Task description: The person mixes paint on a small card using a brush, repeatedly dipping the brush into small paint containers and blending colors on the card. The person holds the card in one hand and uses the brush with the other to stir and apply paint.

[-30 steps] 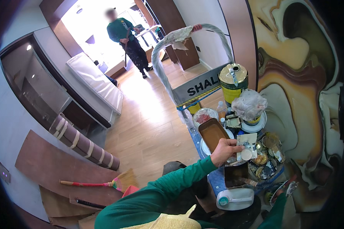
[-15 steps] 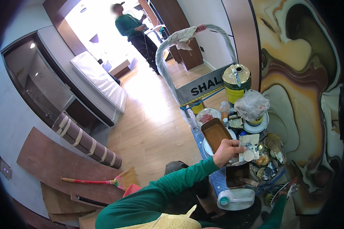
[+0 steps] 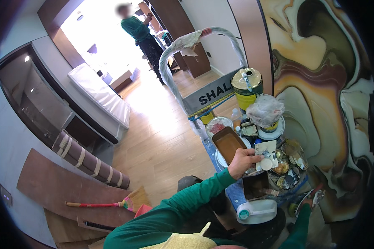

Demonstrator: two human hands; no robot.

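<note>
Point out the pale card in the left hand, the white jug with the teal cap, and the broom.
Pale card [image 3: 269,152]: head view, on its flat face near the middle.
White jug [image 3: 257,211]: head view, on its body.
Broom [image 3: 106,205]: head view, on its red handle.

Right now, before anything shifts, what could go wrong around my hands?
The left hand pinches the pale card near one edge above crowded lids; it might slip down among them. The white jug is by the near edge of the cart, so a sleeve could knock it. The plastic-wrapped bundle sits atop a can, and a bump might topple it.
</note>
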